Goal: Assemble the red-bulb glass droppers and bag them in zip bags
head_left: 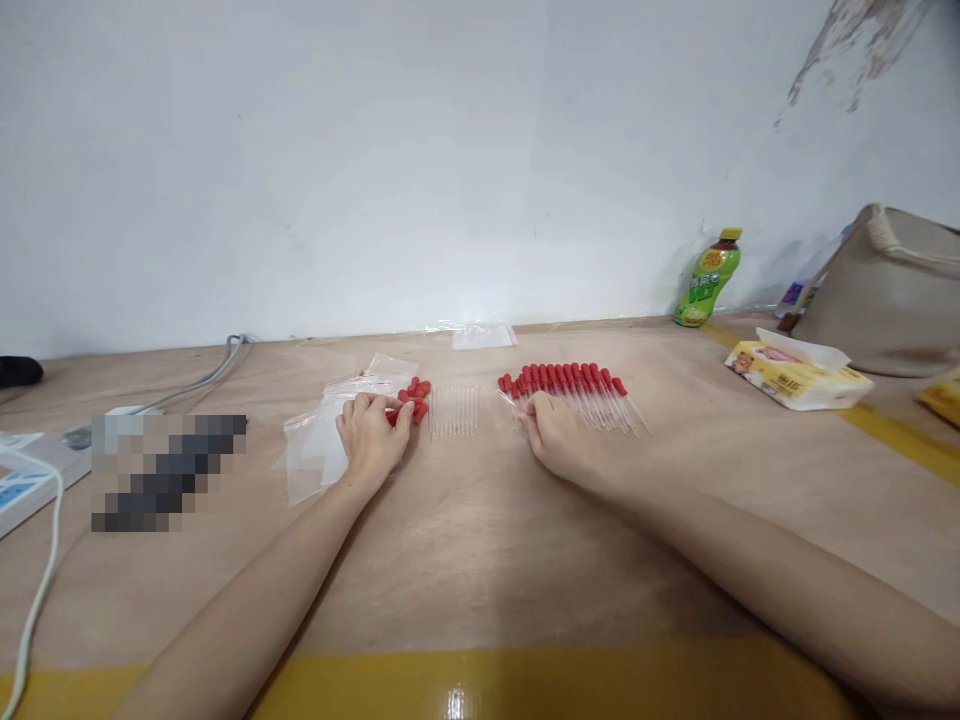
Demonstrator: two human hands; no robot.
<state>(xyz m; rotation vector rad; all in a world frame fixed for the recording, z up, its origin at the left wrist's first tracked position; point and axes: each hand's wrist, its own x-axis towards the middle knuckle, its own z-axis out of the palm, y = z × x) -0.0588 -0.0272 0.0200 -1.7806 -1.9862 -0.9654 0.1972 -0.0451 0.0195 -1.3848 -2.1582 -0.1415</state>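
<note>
My left hand (373, 430) is at the small pile of red rubber bulbs (418, 392), its fingers closed around a red bulb. Beneath and beside it lie clear zip bags (319, 440). A row of thin clear tubes (455, 410) lies between my two hands. My right hand (551, 430) rests at the near left end of a row of red-capped droppers (566, 378), thumb and fingers pinched together by a clear tube or piece of plastic; what exactly they hold is too small to make out.
At the back stands a green bottle (709, 278). To the right are a yellow tissue pack (796, 375) and a grey bag (885, 290). Another clear bag (484, 336) lies by the wall. Cables (214, 372) and a power strip (37, 480) are on the left.
</note>
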